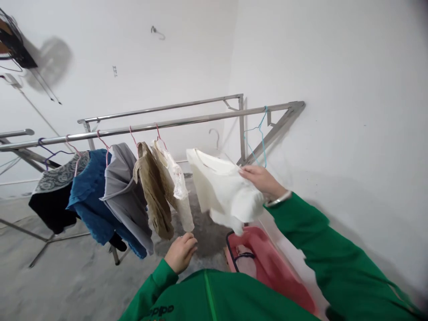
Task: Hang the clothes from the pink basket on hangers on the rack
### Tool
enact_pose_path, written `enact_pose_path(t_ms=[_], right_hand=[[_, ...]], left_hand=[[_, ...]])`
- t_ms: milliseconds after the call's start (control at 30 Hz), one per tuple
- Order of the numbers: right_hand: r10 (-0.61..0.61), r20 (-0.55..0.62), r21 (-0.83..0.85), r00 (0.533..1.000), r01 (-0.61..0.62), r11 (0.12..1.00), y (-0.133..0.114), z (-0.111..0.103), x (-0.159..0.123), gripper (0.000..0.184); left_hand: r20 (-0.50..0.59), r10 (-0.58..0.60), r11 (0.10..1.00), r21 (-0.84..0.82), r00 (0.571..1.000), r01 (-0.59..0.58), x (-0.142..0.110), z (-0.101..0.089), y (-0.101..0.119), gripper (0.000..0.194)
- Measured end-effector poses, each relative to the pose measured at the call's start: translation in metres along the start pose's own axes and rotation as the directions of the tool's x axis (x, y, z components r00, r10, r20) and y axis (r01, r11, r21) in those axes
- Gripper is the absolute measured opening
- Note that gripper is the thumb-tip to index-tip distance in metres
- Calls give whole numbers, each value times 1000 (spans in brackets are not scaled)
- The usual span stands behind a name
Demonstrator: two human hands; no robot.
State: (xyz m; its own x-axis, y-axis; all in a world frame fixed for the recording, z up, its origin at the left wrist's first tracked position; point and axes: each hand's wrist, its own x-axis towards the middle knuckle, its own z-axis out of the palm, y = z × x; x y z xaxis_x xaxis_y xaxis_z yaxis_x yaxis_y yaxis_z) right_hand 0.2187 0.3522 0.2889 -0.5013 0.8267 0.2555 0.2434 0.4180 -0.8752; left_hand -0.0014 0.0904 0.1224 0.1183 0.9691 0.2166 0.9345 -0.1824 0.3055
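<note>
My right hand (262, 179) is closed on the shoulder of a white top (224, 185), which hangs in the air to the right of the other clothes. A pale hanger hook (215, 133) rises behind its neckline, apart from the rail. My left hand (181, 252) is curled closed just below the hem of a cream lace garment (177, 178). Whether its fingers pinch that hem is unclear. Beside the lace garment, a brown garment (155, 191) hangs from a pink hanger on the metal rail (200, 118).
Farther left on the rail hang a grey top (125, 183), a blue top (93, 196) and a black garment with a patterned yoke (55, 191). A bare blue hanger (261, 129) hangs at the right. Below stands a pink tub (267, 258) with cloth inside. White walls close the corner.
</note>
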Motion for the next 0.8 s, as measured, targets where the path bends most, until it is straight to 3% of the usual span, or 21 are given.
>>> enact_pose_path(t_ms=[100,200,400,533,667,733,800], right_hand=[[-73,-8,93,997,73,993,-16,39,51,37],[-98,-73,23,993,99,995,-29,72,94,27],[-125,-98,-145,987,110,983,-36,116,134,29],[-121,-73,-198,990,105,975,-32,131,132,27],[-174,-84,-190,981,155,969,-17,130,110,17],[-240,-156,-182,958,211,960,10,123,89,23],[-209,-140,-204,968,179,963,53,116,57,27]], left_hand=[[4,-39,999,-24,999,39,-13,2,-3,25],[-12,-99,994,-43,995,98,-28,5,-8,26],[-25,-191,978,-85,981,189,-51,14,-17,25],[10,-226,972,-65,974,226,-57,16,-18,24],[83,-232,973,8,969,233,-53,18,-18,24],[110,-200,980,22,974,199,-50,20,-20,23],[139,-154,988,14,978,154,-46,21,-23,23]])
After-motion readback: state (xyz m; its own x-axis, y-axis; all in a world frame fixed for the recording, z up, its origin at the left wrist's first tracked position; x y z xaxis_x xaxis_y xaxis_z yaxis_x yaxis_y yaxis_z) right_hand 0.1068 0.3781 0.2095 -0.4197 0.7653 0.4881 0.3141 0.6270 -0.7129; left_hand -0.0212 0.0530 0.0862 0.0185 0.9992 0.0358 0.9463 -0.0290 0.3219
